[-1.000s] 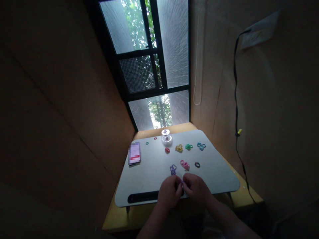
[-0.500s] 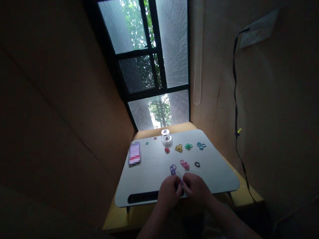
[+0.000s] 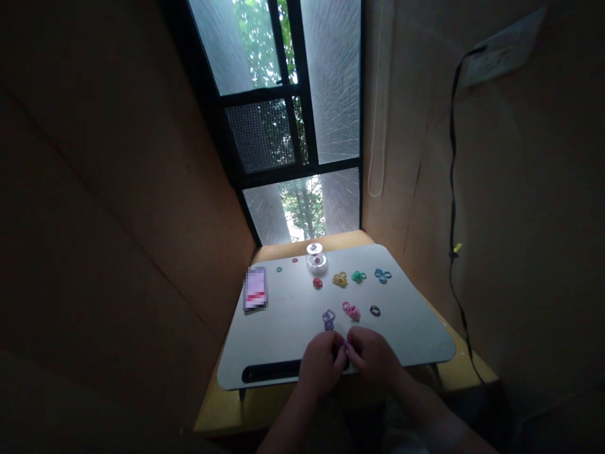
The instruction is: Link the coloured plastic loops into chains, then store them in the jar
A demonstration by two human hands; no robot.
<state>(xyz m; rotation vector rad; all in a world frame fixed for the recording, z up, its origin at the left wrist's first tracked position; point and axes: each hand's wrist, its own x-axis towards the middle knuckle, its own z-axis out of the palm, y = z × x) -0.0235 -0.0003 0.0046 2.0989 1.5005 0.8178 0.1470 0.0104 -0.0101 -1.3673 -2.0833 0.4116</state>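
Note:
My left hand (image 3: pixel 324 359) and my right hand (image 3: pixel 373 356) meet over the front edge of a white lap table (image 3: pixel 278 334). The fingers of both are pinched together around a tiny purple bit, too small to make out. Just beyond them lie purple bands (image 3: pixel 328 320), pink bands (image 3: pixel 351 311) and a dark ring (image 3: pixel 375 311). Farther back sit small piles of red bands (image 3: pixel 317 283), yellow bands (image 3: pixel 339 279), green bands (image 3: pixel 358 276) and blue bands (image 3: pixel 382 275).
A clear round container (image 3: pixel 316 260) stands at the back edge. On the left lies a blurred pink-and-white packet (image 3: pixel 256 289), with a single green ring (image 3: pixel 279 269) and red ring (image 3: pixel 295 260) nearby. A black slot (image 3: pixel 269 372) runs along the front; a black cable (image 3: pixel 452 189) hangs right.
The view has shifted slightly. Both hands remain pinched together in nearly the same place, and the piles lie as before.

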